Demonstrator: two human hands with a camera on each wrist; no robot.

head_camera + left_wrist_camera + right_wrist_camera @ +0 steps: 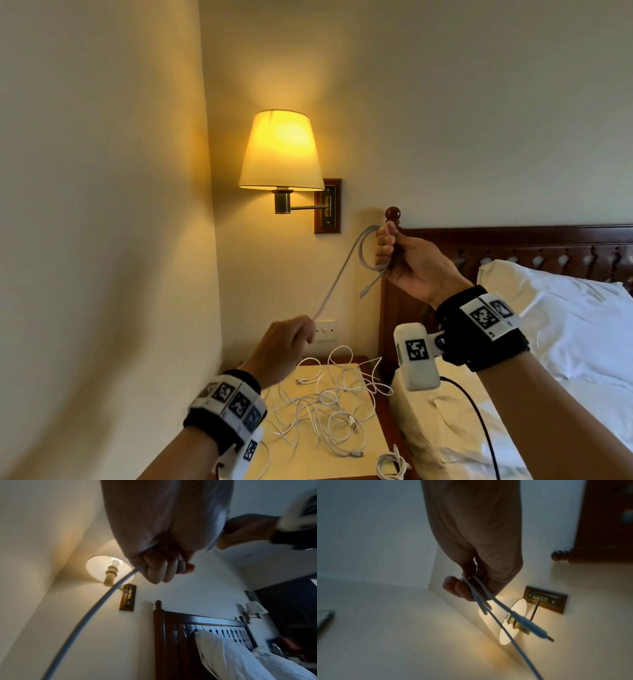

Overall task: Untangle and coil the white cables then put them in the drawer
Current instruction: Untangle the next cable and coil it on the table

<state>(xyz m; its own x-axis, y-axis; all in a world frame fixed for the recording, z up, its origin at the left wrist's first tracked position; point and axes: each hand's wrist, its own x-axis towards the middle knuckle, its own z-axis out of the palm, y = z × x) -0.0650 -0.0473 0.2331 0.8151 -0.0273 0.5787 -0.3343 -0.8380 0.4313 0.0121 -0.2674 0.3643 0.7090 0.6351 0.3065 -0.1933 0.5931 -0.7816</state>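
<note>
A white cable (337, 274) runs taut between both raised hands. My right hand (390, 246) grips its looped end, with the plug (365, 292) dangling below; the right wrist view shows the strands (481, 595) pinched under curled fingers and the plug (537, 629) sticking out. My left hand (294, 334), lower and to the left, is fisted around the cable (106, 599), which passes out of the fist. A tangle of several white cables (329, 401) lies on the bedside table (298, 455). A small coiled cable (392, 462) sits at the table's front right corner. No drawer is in view.
A lit wall lamp (281, 150) hangs just above and left of the hands. The dark wooden headboard (513, 240) with its knob (393, 214) stands behind my right hand. A bed with a white pillow (565, 322) lies to the right. A wall switch (325, 330) sits behind the table.
</note>
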